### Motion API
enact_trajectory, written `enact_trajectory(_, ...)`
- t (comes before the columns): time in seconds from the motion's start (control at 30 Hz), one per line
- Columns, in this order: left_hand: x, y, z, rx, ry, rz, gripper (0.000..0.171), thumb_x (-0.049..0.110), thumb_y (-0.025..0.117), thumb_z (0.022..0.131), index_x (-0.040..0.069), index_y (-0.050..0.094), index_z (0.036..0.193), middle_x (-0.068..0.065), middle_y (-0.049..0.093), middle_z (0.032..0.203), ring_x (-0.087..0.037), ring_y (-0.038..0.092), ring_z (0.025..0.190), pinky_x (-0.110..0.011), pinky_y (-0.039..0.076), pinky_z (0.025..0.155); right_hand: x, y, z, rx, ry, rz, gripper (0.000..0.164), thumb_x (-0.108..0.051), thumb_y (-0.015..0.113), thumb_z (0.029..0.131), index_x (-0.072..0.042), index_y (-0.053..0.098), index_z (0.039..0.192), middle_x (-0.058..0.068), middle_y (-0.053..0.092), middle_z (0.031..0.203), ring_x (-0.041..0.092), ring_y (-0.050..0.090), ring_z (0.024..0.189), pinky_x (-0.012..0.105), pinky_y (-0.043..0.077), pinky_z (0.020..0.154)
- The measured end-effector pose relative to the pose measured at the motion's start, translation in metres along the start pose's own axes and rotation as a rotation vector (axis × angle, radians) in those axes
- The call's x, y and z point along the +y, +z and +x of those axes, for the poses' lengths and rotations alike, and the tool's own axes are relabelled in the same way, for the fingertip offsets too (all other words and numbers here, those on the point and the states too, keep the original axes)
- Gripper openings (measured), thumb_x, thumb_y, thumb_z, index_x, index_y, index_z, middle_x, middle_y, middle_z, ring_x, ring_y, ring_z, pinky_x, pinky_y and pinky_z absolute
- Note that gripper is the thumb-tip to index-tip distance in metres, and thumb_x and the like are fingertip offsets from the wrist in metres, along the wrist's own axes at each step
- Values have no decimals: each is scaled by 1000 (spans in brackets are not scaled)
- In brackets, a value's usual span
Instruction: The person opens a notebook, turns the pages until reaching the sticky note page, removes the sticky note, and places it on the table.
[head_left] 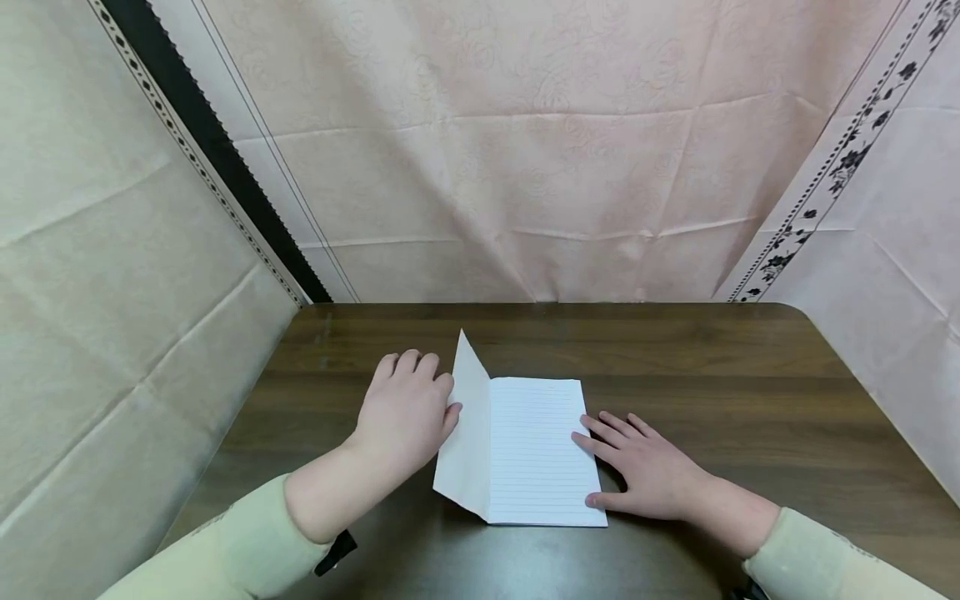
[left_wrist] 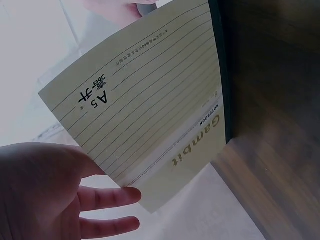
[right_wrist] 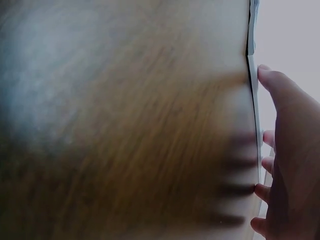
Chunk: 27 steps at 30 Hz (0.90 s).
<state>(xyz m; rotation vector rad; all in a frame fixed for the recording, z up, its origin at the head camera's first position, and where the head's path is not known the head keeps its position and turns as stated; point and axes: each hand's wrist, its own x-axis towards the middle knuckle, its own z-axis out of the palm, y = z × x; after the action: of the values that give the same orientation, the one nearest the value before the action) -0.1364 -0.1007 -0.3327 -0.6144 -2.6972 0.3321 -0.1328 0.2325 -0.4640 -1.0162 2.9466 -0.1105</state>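
An open notebook [head_left: 546,450] lies on the table, its ruled white page facing up. Its front cover [head_left: 467,433] stands raised at the left, partly tilted up from the spine. My left hand [head_left: 405,408] holds that cover by its outer edge, thumb on the inner side. The left wrist view shows the cover's printed outside [left_wrist: 145,105], with lines, the word Gambit and A5, and two fingertips [left_wrist: 131,195] at its edge. My right hand [head_left: 651,473] rests at the page's right edge with spread fingers, fingertips touching the paper.
The dark wooden table [head_left: 750,392] has a rounded far right corner. Pale patterned cloth [head_left: 525,167] hangs behind it and along both sides. A black strap [head_left: 336,553] sits by the left sleeve.
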Motion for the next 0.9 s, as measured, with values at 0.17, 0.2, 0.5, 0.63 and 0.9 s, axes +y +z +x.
enact_trajectory(0.17,-7,4,-8,-45,-33,-49,32,46,60,82,15,65,88,-7,58,109,-31,48,108,-45,34,94,0,0,-1,-16,11,12,83,-77,40,77,-31,26,146,-5,21,153,24,18,140,51,15,109)
enact_trajectory(0.2,-9,5,-9,-53,-41,-61,33,47,61,82,15,65,89,-7,58,111,-31,48,109,-46,34,95,0,-1,-1,-21,12,13,83,-77,40,78,-31,26,146,-5,21,153,24,17,140,51,15,109)
enact_trajectory(0.5,-22,19,-25,-124,-108,-109,37,47,66,79,12,65,91,-9,58,113,-32,47,112,-49,33,96,-1,1,0,-28,18,32,82,-76,40,78,-33,25,146,-4,19,153,24,16,141,52,16,109)
enact_trajectory(0.63,-24,28,-32,-146,-139,-111,41,45,67,79,8,65,98,-10,58,113,-33,46,112,-50,32,97,-1,3,0,-30,18,34,82,-77,39,78,-33,24,146,-4,18,153,26,16,140,52,16,108)
enact_trajectory(0.9,-28,54,-43,-228,-199,-126,38,42,67,79,6,64,91,-13,58,106,-36,47,108,-52,32,95,-2,0,2,-44,27,49,83,-77,40,77,-34,22,146,-4,18,154,26,14,141,53,16,109)
